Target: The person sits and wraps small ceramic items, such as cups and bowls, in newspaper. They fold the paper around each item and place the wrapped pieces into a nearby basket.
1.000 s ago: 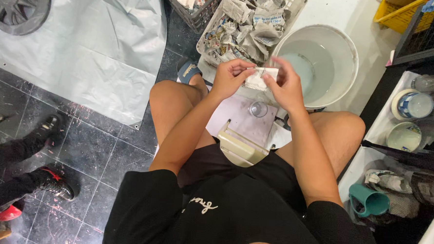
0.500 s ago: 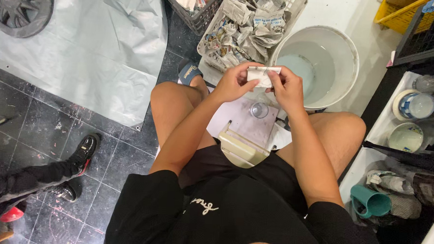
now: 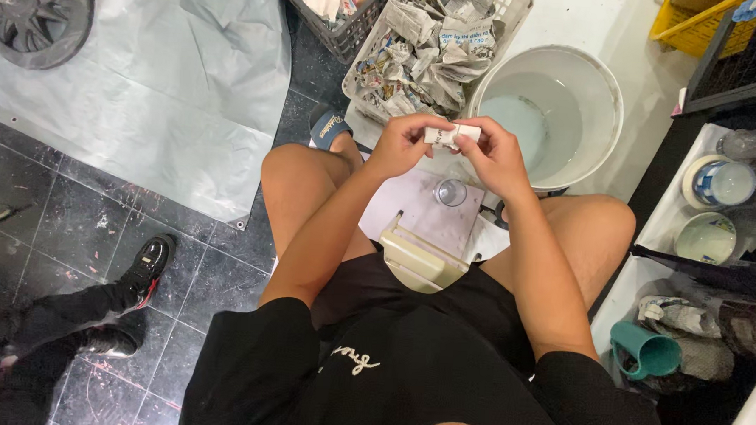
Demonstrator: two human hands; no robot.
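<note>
I sit with bare knees apart over a tiled floor. My left hand [image 3: 402, 144] and my right hand [image 3: 493, 155] meet in front of me, both gripping a small object wrapped in white paper [image 3: 452, 135]. Below the hands a small clear glass [image 3: 451, 192] stands on a white sheet [image 3: 420, 214] between my legs. A cream-coloured plastic stool or frame [image 3: 418, 261] shows under me.
A white bucket [image 3: 602, 95] with water stands beyond my right hand. A basket [image 3: 516, 8] of newspaper-wrapped items lies ahead, a grey tarp [image 3: 163, 84] with a fan part to the left. Another person's black shoes [image 3: 142, 270] are at lower left. Cups and a teal mug [image 3: 648, 352] sit on the right.
My hands have stayed together on the wrapped object, turning it slightly. The other person's feet at lower left have shifted to the right.
</note>
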